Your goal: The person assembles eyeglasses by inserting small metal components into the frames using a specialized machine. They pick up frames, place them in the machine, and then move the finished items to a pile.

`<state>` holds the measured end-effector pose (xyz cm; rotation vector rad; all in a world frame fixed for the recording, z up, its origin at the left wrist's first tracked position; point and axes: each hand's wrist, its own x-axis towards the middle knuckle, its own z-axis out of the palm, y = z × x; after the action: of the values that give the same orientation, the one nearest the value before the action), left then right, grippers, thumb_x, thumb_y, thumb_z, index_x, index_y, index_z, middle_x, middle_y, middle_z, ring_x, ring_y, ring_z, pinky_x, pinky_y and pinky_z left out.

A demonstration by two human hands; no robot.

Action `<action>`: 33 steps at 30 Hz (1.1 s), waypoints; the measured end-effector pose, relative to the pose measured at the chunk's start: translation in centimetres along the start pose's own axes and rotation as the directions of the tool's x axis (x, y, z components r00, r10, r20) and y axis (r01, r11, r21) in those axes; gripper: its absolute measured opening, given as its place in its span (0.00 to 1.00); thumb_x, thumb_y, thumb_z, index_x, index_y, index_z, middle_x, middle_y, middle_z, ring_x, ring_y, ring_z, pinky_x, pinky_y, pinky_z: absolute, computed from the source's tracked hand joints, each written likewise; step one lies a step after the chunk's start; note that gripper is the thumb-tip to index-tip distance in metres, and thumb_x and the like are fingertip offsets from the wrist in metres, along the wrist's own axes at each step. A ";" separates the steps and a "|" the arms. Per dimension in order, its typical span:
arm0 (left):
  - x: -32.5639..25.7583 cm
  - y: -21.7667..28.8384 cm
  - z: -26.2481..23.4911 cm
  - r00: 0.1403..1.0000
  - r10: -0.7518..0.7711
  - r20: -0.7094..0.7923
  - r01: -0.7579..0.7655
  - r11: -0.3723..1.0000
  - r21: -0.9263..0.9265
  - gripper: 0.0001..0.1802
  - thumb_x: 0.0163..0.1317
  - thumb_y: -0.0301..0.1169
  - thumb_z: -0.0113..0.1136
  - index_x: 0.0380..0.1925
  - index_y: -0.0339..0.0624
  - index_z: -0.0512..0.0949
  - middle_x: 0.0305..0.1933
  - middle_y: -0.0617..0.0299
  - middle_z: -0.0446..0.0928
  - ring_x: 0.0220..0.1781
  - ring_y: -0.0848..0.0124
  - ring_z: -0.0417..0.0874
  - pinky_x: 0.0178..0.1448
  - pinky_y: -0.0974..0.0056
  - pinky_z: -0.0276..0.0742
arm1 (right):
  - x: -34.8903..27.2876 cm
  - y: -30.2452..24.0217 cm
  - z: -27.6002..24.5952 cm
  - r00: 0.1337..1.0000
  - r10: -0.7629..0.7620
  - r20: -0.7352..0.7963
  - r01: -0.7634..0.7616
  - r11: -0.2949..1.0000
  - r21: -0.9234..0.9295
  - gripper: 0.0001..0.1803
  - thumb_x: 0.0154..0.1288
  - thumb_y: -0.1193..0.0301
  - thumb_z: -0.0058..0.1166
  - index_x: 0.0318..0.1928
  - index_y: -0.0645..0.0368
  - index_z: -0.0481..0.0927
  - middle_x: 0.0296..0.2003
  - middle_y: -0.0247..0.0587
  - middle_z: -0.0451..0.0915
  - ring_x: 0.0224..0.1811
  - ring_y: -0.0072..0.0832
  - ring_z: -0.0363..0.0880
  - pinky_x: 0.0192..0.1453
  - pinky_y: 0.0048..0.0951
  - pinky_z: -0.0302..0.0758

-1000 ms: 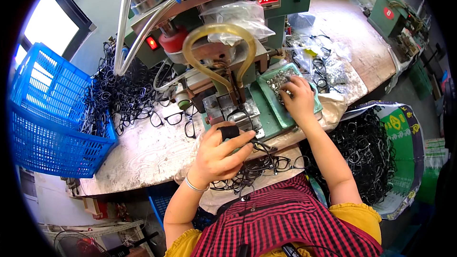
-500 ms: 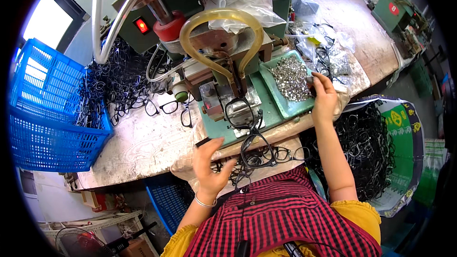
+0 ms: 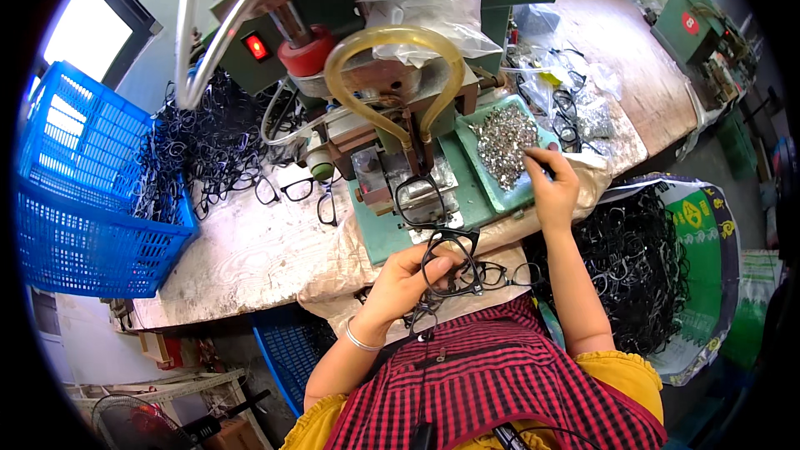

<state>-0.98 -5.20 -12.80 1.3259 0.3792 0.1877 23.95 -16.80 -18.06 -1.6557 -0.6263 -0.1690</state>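
My left hand (image 3: pixel 404 285) is closed on a black eyeglass frame (image 3: pixel 477 277) just in front of the press. One rim of that frame reaches up to the metal fixture (image 3: pixel 367 168) under the press head, where a lens opening lies. My right hand (image 3: pixel 553 192) is over the right edge of a green tray (image 3: pixel 498 198) with its fingertips pinched together. Small silvery metal parts (image 3: pixel 505 137) are heaped in the tray. Whatever the right fingertips hold is too small to make out. More black frames (image 3: pixel 493 273) lie on the cloth below the left hand.
A bent yellowish hose (image 3: pixel 333 62) arches before the green press. At the left, black frames (image 3: pixel 218 133) are piled beside a blue basket (image 3: pixel 100 233). A large lined container (image 3: pixel 708 275) full of dark frames stands to the right. Plastic bags (image 3: pixel 600 79) lie behind the tray.
My left hand has moved right from beside the press base and closed on the eyeglass frame. My right hand has shifted slightly left and down, its fingertips now at the metal parts.
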 end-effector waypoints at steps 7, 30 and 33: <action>1.1 1.9 -0.4 0.989 -0.056 0.133 0.057 0.998 -0.002 0.08 0.70 0.31 0.62 0.38 0.36 0.81 0.38 0.61 0.81 0.36 0.76 0.76 0.40 0.70 0.72 | -0.7 -6.7 0.5 0.961 0.005 0.278 -0.061 0.979 0.194 0.06 0.59 0.79 0.63 0.38 0.64 0.87 0.37 0.38 0.86 0.42 0.26 0.84 0.50 0.27 0.77; -0.8 6.2 -0.6 0.801 0.595 0.067 -0.586 0.758 0.285 0.07 0.53 0.23 0.72 0.34 0.34 0.87 0.37 0.50 0.87 0.39 0.60 0.88 0.45 0.62 0.83 | -0.7 -13.2 6.1 0.899 0.088 0.428 -0.318 0.803 0.504 0.29 0.59 0.78 0.62 0.61 0.66 0.70 0.38 0.38 0.86 0.43 0.20 0.81 0.53 0.24 0.74; -0.7 8.1 -1.1 0.532 0.805 0.261 -0.712 0.258 0.654 0.11 0.45 0.26 0.73 0.32 0.44 0.89 0.39 0.59 0.88 0.39 0.63 0.87 0.50 0.59 0.81 | -1.0 -13.1 4.6 0.885 0.012 0.466 -0.295 0.788 0.540 0.25 0.60 0.76 0.60 0.59 0.62 0.75 0.44 0.43 0.86 0.49 0.29 0.84 0.57 0.30 0.75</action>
<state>-1.35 -2.51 -5.08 2.2267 -0.1951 1.0724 15.65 -11.96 -8.03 -1.1039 -0.7767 0.5102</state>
